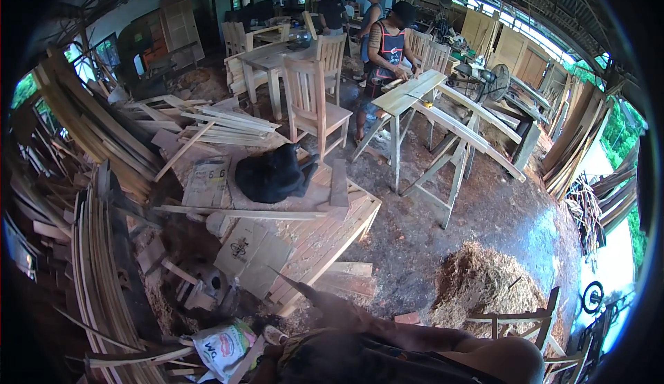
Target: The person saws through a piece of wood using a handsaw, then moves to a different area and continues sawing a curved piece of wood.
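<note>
- One blurred arm [332, 308], maybe the right, reached toward the wooden pallet [325, 235]; I cannot tell if its hand was open.
- A black dog [273, 174] lay on that pallet.
- A sawdust pile [484, 284] sat right of the pallet.

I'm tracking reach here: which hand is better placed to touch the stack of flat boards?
Probably right: the right hand, blurred, stretches nearest the stack of flat boards; no left hand shows.
</note>
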Tool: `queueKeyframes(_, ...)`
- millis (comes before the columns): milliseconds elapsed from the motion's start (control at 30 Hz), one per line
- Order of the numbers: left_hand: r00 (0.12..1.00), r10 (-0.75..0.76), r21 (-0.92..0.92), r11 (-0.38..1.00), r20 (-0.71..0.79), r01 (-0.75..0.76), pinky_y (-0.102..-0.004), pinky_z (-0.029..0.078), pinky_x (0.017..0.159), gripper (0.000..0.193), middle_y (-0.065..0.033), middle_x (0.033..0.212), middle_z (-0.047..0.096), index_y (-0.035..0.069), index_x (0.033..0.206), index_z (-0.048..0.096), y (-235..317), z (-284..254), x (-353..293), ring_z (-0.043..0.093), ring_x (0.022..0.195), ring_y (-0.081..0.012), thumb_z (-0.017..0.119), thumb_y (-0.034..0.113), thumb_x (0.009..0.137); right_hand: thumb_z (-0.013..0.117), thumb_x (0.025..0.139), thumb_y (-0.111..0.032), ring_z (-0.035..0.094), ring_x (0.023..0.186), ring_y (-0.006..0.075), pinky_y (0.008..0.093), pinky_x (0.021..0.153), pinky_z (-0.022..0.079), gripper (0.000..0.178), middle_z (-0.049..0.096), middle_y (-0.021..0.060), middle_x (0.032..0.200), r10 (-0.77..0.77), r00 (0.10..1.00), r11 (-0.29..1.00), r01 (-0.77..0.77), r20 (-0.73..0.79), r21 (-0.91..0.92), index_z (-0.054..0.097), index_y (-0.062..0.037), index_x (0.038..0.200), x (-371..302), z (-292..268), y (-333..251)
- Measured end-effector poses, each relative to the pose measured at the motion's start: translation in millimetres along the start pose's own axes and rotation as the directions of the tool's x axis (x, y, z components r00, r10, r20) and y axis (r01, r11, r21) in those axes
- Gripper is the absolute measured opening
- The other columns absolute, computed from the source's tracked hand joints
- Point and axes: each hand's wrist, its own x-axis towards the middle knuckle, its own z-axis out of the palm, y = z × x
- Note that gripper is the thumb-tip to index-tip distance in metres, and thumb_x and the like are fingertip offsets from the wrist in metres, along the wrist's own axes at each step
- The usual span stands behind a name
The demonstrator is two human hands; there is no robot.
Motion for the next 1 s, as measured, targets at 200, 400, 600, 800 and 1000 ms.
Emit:
queueKeyframes(200,0.986,0.155,0.068,0.985,0.059,-0.159,-0.0438,0.046,0.108,0.112,-0.0358,0.130,0.060,-0.009,0.131,0.058,4.0,-8.8,-6.3,0.055,0.132,-0.0403,0.040,0.089,0.081,0.074,0.088,-0.028,0.069,0.108,0.0353,0.0456,0.093,0.054,0.075,0.069,0.0211,0.118,0.019,1.000,1.000,-0.019,-0.007,0.017,0.039,-0.0123,0.152,-1.1,0.6,-0.8)
queueKeyframes(400,0.998,-0.061,-0.072,0.995,0.024,0.062,-0.0420,0.045,0.109,0.117,-0.0363,0.131,0.059,-0.010,0.133,0.056,7.4,-11.3,-16.8,0.054,0.133,-0.0390,0.044,0.092,0.076,0.074,0.087,-0.028,0.069,0.108,0.0353,0.0455,0.093,0.054,0.075,0.069,0.0209,0.118,0.031,0.999,0.999,-0.031,-0.011,0.028,0.039,-0.0125,0.152,-3.3,0.3,-6.2)
queueKeyframes(600,1.000,-0.020,-0.060,0.998,0.024,0.021,-0.0422,0.046,0.106,0.108,-0.0334,0.131,0.060,-0.008,0.133,0.056,2.5,-7.2,-14.5,0.055,0.131,-0.0378,0.046,0.084,0.078,0.074,0.086,-0.027,0.069,0.108,0.0356,0.0460,0.092,0.054,0.074,0.070,0.0206,0.117,0.096,0.995,0.995,-0.096,-0.028,-0.005,0.042,-0.0147,0.151,-6.5,-3.1,-20.2)
queueKeyframes(800,0.994,0.105,-0.021,0.994,0.029,-0.105,-0.0430,0.048,0.102,0.091,-0.0289,0.130,0.061,-0.004,0.133,0.057,-11.3,1.9,-11.9,0.058,0.127,-0.0363,0.047,0.071,0.082,0.073,0.085,-0.024,0.069,0.110,0.0340,0.0446,0.092,0.055,0.072,0.070,0.0177,0.119,0.105,0.994,0.993,-0.104,0.011,-0.063,0.045,-0.0171,0.150,-5.3,-4.1,-18.4)
queueKeyframes(1000,0.979,0.204,0.013,0.979,0.025,-0.205,-0.0439,0.050,0.097,0.075,-0.0243,0.129,0.063,0.000,0.134,0.058,-29.1,6.1,-17.0,0.060,0.123,-0.0348,0.049,0.058,0.087,0.078,0.082,-0.025,0.069,0.110,0.0311,0.0441,0.093,0.054,0.077,0.071,0.0160,0.121,0.070,0.996,0.996,-0.067,-0.063,0.052,0.045,-0.0160,0.150,-2.6,-0.6,-7.3)
